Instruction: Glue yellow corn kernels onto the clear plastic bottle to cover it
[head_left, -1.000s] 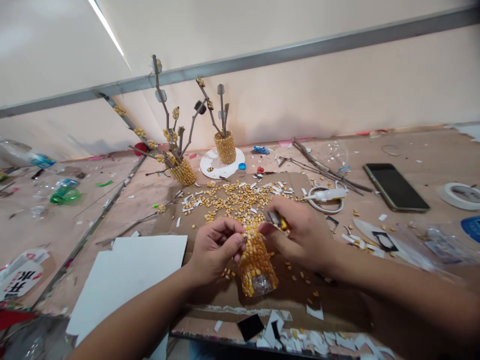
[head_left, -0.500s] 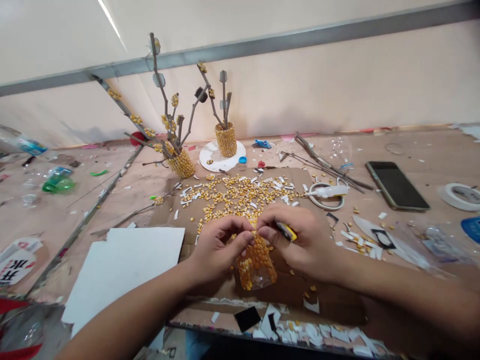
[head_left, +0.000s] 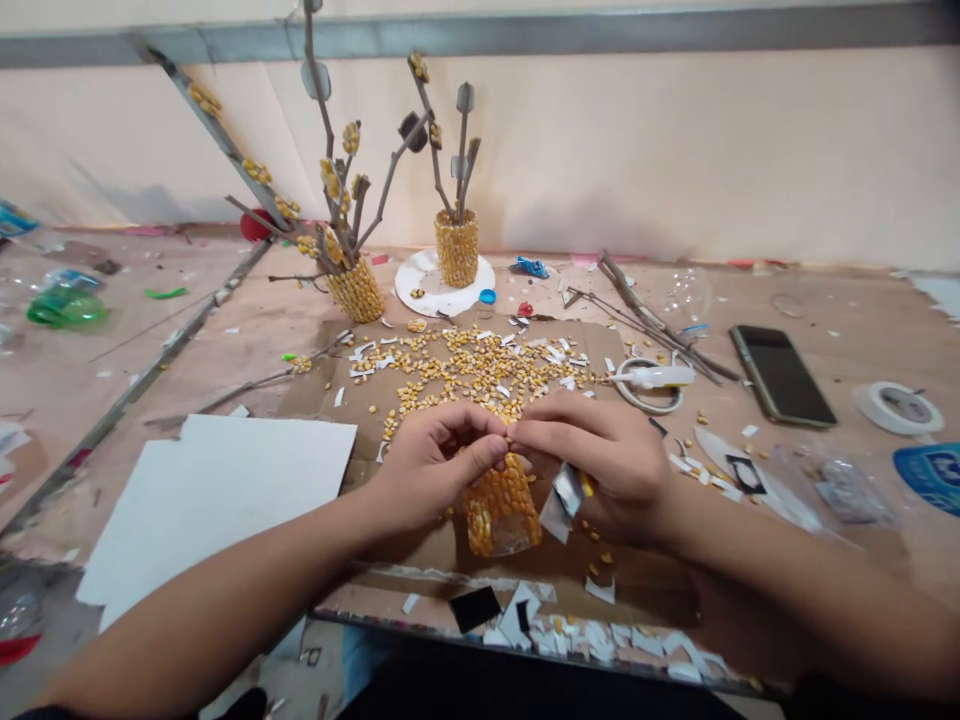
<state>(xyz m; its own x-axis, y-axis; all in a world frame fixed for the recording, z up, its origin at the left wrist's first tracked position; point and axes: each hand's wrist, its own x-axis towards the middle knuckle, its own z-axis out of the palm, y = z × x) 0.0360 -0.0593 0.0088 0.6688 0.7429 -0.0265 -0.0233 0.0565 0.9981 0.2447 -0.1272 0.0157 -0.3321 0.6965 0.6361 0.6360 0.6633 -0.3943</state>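
Note:
A clear plastic container (head_left: 502,507) covered in rows of corn kernels is tilted below my hands, with a bare see-through patch near its lower end. My left hand (head_left: 442,455) is closed at its upper left, thumb and forefinger pinched together over the top. Whatever is in that pinch is too small or hidden. My right hand (head_left: 600,455) is closed too, its fingertips meeting the left ones above the container. Under its palm sticks out a silver and yellow object (head_left: 567,490), its kind unclear. Loose corn kernels (head_left: 480,370) and white scraps lie just beyond on brown cardboard.
Two kernel-covered pots (head_left: 358,290) hold branches at the back; one stands on a white disc (head_left: 420,280). White board (head_left: 225,490) lies left. To the right are a glue bottle (head_left: 656,376), a phone (head_left: 781,375), tape (head_left: 898,408) and twigs (head_left: 652,310). Scraps (head_left: 592,640) line the front edge.
The camera view has tilted down and shifted slightly right. My right hand has turned, its fingers straighter, and the object under it now shows a silver part. The left hand keeps its pinch.

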